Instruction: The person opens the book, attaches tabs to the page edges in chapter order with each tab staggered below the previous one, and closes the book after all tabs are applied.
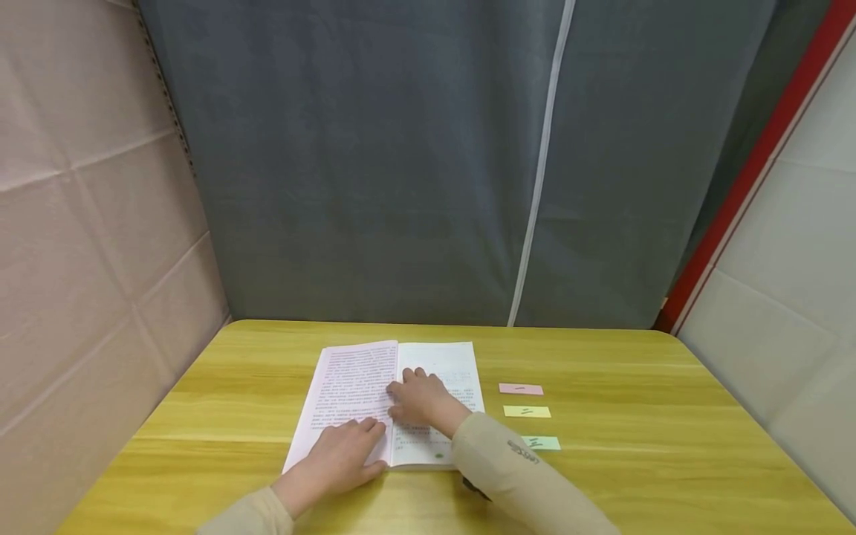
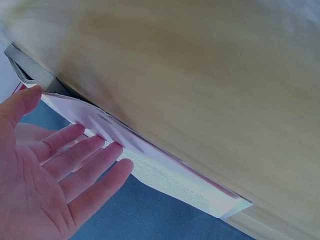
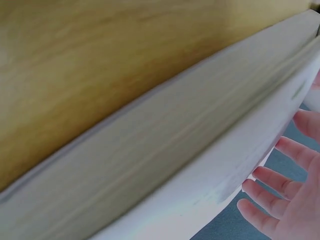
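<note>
Open paperback book (image 1: 354, 375): lay on the wood-grain table (image 1: 635, 416) | left hand (image 1: 342, 455): rested on the lower left page, fingers extended, slightly apart | right hand (image 1: 423, 399): touched the right page near the gutter, fingers spread | pink slip (image 1: 521, 388), yellow slip (image 1: 527, 412), green slip (image 1: 547, 443): lay right of the book, green partly behind the sleeve (image 1: 528, 475)

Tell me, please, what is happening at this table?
A person's left hand rests on the pinkish left page of an open book, while the right hand touches the white right page, its fingertips near the fold. The book lies on a table. Beside it are a pink slip, a yellow slip and a green slip, the last partly hidden by the right sleeve.
</note>
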Action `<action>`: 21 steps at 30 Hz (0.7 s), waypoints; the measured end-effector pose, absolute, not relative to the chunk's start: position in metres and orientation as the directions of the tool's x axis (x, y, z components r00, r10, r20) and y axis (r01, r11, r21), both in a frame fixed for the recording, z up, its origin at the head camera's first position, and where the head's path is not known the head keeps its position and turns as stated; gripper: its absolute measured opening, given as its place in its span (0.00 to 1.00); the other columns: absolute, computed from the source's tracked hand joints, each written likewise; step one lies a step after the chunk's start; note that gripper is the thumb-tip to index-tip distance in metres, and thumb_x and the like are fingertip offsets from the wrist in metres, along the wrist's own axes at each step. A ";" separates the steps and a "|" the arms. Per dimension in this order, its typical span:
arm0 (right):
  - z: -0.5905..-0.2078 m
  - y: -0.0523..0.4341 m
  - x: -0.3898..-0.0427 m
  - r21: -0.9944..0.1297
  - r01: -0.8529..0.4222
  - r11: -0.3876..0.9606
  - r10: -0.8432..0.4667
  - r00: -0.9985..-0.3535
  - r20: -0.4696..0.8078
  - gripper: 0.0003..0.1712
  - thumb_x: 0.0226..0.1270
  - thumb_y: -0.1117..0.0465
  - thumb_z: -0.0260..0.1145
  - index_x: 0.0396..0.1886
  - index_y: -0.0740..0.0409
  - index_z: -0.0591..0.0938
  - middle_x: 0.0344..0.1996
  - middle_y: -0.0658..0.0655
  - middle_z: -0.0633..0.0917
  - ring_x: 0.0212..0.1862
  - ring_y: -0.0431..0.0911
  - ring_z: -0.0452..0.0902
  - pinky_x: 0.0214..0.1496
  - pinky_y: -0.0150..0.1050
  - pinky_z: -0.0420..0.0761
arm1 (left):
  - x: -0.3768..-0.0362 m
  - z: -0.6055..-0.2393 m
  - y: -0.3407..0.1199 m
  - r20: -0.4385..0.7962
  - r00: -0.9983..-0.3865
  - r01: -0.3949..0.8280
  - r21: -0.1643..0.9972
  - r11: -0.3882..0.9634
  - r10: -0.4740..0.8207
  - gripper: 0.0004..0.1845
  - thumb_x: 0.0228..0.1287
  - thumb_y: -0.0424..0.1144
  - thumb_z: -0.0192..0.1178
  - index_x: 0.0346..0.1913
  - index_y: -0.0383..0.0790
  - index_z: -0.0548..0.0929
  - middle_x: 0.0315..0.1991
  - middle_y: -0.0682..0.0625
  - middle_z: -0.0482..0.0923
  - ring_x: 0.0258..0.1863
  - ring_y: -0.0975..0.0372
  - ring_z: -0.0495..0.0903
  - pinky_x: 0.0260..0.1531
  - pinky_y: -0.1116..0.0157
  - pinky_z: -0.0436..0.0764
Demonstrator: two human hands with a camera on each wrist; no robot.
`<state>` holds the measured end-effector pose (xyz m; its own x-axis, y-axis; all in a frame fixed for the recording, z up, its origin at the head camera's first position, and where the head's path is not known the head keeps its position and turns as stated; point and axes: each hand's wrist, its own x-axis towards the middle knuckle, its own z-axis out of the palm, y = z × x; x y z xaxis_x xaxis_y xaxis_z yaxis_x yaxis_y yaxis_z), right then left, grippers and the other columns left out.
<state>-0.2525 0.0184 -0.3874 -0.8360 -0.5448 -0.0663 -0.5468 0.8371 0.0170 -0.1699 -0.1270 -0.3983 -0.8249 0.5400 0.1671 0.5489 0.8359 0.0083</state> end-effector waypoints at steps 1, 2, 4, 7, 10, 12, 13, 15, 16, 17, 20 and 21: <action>-0.388 0.019 -0.252 0.021 -0.552 0.834 -0.550 -0.833 -0.066 0.23 0.57 0.44 0.57 0.52 0.44 0.75 0.40 0.52 0.74 0.42 0.46 0.68 0.44 0.45 0.70 | -0.170 -0.398 -0.127 0.165 -0.826 0.549 0.011 0.836 0.540 0.21 0.47 0.53 0.61 0.37 0.41 0.74 0.34 0.50 0.74 0.26 0.57 0.74 0.14 0.62 0.68; -0.387 0.019 -0.252 0.028 -0.558 0.829 -0.556 -0.829 -0.064 0.23 0.57 0.44 0.58 0.52 0.43 0.75 0.40 0.52 0.74 0.42 0.46 0.68 0.44 0.45 0.70 | -0.170 -0.399 -0.127 0.162 -0.826 0.548 0.011 0.836 0.539 0.21 0.47 0.53 0.61 0.37 0.41 0.74 0.34 0.50 0.74 0.26 0.57 0.74 0.14 0.62 0.69; -0.387 0.020 -0.251 0.041 -0.570 0.821 -0.567 -0.822 -0.062 0.23 0.56 0.44 0.58 0.52 0.43 0.75 0.39 0.52 0.74 0.41 0.45 0.68 0.43 0.45 0.70 | -0.170 -0.399 -0.127 0.161 -0.826 0.548 0.008 0.836 0.540 0.21 0.47 0.53 0.61 0.37 0.41 0.74 0.34 0.50 0.74 0.26 0.56 0.74 0.15 0.62 0.69; -0.386 0.022 -0.249 0.057 -0.586 0.808 -0.583 -0.810 -0.058 0.23 0.56 0.44 0.58 0.52 0.43 0.75 0.38 0.51 0.74 0.41 0.45 0.68 0.42 0.44 0.71 | -0.171 -0.399 -0.128 0.164 -0.825 0.549 0.002 0.836 0.541 0.21 0.47 0.53 0.61 0.38 0.41 0.74 0.34 0.50 0.74 0.26 0.56 0.74 0.15 0.62 0.69; -0.385 0.024 -0.246 0.061 -0.597 0.800 -0.595 -0.802 -0.053 0.23 0.56 0.45 0.58 0.52 0.42 0.75 0.38 0.51 0.74 0.40 0.45 0.68 0.42 0.44 0.71 | -0.172 -0.399 -0.128 0.164 -0.825 0.548 0.002 0.836 0.541 0.21 0.47 0.53 0.61 0.38 0.41 0.74 0.35 0.50 0.74 0.26 0.56 0.74 0.15 0.62 0.69; -0.385 0.025 -0.245 0.056 -0.601 0.797 -0.599 -0.799 -0.049 0.23 0.57 0.45 0.58 0.53 0.42 0.75 0.37 0.50 0.73 0.40 0.44 0.68 0.42 0.44 0.71 | -0.171 -0.399 -0.128 0.161 -0.826 0.548 0.003 0.837 0.540 0.21 0.47 0.53 0.61 0.38 0.41 0.74 0.35 0.50 0.74 0.26 0.56 0.74 0.15 0.61 0.69; -0.385 0.025 -0.244 0.053 -0.603 0.796 -0.602 -0.798 -0.045 0.22 0.57 0.45 0.58 0.53 0.42 0.75 0.37 0.50 0.73 0.39 0.44 0.68 0.41 0.43 0.71 | -0.171 -0.398 -0.128 0.158 -0.828 0.546 0.005 0.838 0.539 0.21 0.47 0.53 0.61 0.38 0.41 0.74 0.35 0.50 0.74 0.27 0.56 0.74 0.15 0.61 0.69; -0.386 0.026 -0.244 0.044 -0.605 0.795 -0.604 -0.796 -0.038 0.22 0.57 0.46 0.58 0.52 0.42 0.75 0.36 0.50 0.73 0.39 0.44 0.67 0.40 0.43 0.71 | -0.171 -0.398 -0.127 0.156 -0.829 0.544 0.006 0.839 0.537 0.21 0.47 0.53 0.61 0.38 0.41 0.74 0.35 0.50 0.74 0.26 0.56 0.74 0.15 0.61 0.69; -0.386 0.026 -0.244 0.041 -0.607 0.794 -0.606 -0.795 -0.035 0.22 0.57 0.46 0.58 0.52 0.42 0.75 0.36 0.50 0.73 0.39 0.44 0.67 0.40 0.43 0.71 | -0.171 -0.398 -0.127 0.154 -0.830 0.544 0.006 0.839 0.537 0.21 0.48 0.53 0.61 0.38 0.41 0.74 0.35 0.50 0.74 0.27 0.56 0.74 0.15 0.61 0.69; -0.387 0.026 -0.244 0.040 -0.608 0.793 -0.608 -0.794 -0.034 0.22 0.57 0.46 0.58 0.53 0.42 0.75 0.36 0.50 0.73 0.39 0.44 0.67 0.40 0.42 0.71 | -0.171 -0.398 -0.127 0.152 -0.831 0.543 0.006 0.840 0.536 0.21 0.48 0.53 0.61 0.39 0.41 0.74 0.35 0.50 0.74 0.27 0.56 0.74 0.15 0.61 0.69; -0.387 0.026 -0.244 0.035 -0.613 0.789 -0.612 -0.790 -0.033 0.22 0.58 0.46 0.58 0.53 0.43 0.75 0.37 0.51 0.73 0.39 0.44 0.67 0.40 0.43 0.71 | -0.171 -0.398 -0.127 0.149 -0.832 0.541 0.006 0.841 0.534 0.21 0.48 0.53 0.60 0.39 0.40 0.74 0.35 0.50 0.74 0.27 0.56 0.74 0.15 0.61 0.69; -0.387 0.026 -0.244 0.033 -0.613 0.789 -0.612 -0.790 -0.035 0.22 0.58 0.46 0.58 0.53 0.42 0.75 0.37 0.51 0.73 0.39 0.44 0.67 0.40 0.43 0.71 | -0.171 -0.398 -0.127 0.148 -0.833 0.540 0.007 0.842 0.533 0.21 0.48 0.54 0.60 0.38 0.41 0.74 0.35 0.50 0.74 0.27 0.56 0.74 0.15 0.61 0.69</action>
<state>-0.2442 0.0263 -0.3875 -0.7899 -0.6123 -0.0349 -0.6132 0.7893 0.0326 -0.1709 -0.1270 -0.3984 -0.8328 0.5333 0.1484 0.5402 0.8415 0.0073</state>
